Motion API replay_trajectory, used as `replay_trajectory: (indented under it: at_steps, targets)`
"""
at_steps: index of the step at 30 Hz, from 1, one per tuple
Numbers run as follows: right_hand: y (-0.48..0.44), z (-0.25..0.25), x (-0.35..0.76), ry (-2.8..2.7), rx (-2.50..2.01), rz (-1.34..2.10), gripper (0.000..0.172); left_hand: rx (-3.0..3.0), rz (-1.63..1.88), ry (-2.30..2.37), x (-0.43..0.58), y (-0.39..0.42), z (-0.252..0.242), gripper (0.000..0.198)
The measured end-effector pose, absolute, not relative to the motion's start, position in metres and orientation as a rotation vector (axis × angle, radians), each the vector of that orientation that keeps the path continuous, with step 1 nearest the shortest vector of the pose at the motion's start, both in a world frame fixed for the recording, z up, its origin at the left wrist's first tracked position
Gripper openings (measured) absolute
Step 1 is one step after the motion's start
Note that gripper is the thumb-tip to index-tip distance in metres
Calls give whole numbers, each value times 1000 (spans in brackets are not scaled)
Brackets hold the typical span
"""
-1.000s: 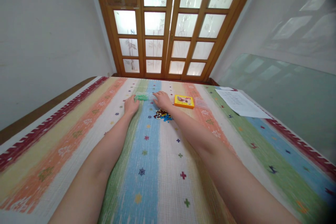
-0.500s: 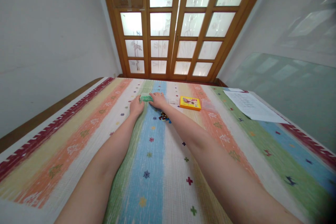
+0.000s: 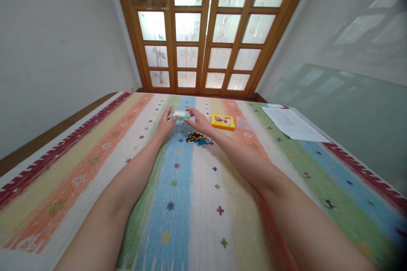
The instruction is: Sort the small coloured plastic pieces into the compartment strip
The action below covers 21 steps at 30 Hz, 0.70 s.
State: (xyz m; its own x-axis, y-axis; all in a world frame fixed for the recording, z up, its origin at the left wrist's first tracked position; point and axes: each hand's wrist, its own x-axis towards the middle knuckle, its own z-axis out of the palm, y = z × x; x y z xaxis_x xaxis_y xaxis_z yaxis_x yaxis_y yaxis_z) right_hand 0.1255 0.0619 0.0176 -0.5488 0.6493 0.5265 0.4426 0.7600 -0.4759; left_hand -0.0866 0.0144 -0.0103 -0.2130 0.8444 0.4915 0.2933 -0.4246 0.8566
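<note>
Pinching the clear box (image 3: pixel 180 114) with fingers (image 3: pixel 174 119) of left hand (image 3: pixel 165 124) and right hand (image 3: pixel 200 122), apparently just raised it, sparing neither for the loose pieces (image 3: pixel 197 138).

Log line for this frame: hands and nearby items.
left hand: grips clear green-tinted case | right hand: grips its other end | nearby: loose multicolored pieces, yellow box

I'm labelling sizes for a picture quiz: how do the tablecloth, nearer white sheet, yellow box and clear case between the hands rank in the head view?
Largest to smallest as they look:
1. Tablecloth
2. Nearer white sheet
3. Yellow box
4. Clear case, its ends partly covered
</note>
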Motion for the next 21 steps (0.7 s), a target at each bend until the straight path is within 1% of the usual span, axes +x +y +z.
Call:
replay_trajectory:
  at_steps: [2, 4, 8, 14, 21]
  targets:
    - [54, 20, 148, -2246, -792, 409, 50, 1638, 1610, 1292, -71, 9, -6, 68]
    - [46, 23, 167, -2266, -772, 363, 46, 1663, 1589, 1286, -56, 4, -3, 70]
    - [35, 21, 190, -2327, -711, 212, 41, 1818, 1574, 1358, -30, -6, -1, 65]
    - [22, 4, 200, -2396, -777, 55, 39, 2027, 1494, 1500, -10, -21, -3, 58]
    - [5, 1, 196, -2363, -885, -72, 28, 2013, 1490, 1475, 0, -27, -3, 56]
